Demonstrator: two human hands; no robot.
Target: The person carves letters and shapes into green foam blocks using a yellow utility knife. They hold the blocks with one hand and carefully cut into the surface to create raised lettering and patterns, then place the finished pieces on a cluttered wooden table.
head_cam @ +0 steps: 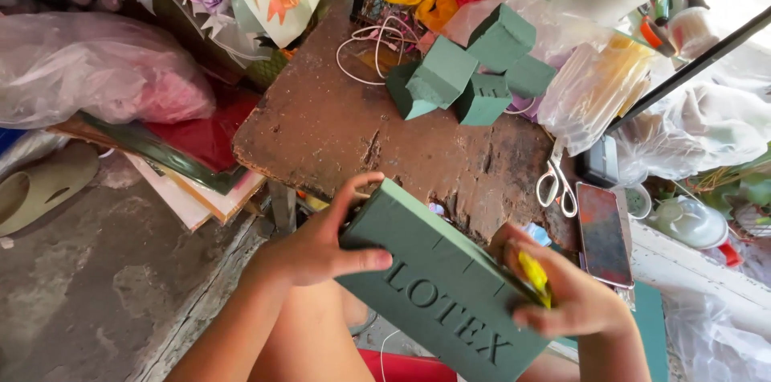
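Head view, my left hand (317, 249) gripping the green foam brick (446, 290) at its end, my right hand (566, 294) closed around a yellow tool (536, 276) against its edge, worn table (337, 125) beyond.

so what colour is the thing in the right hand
Yellow, a small tool held against the green foam block; head view.

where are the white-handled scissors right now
In the head view, the white-handled scissors lie on the worn brown table's right edge, just left of the dark flat phone.
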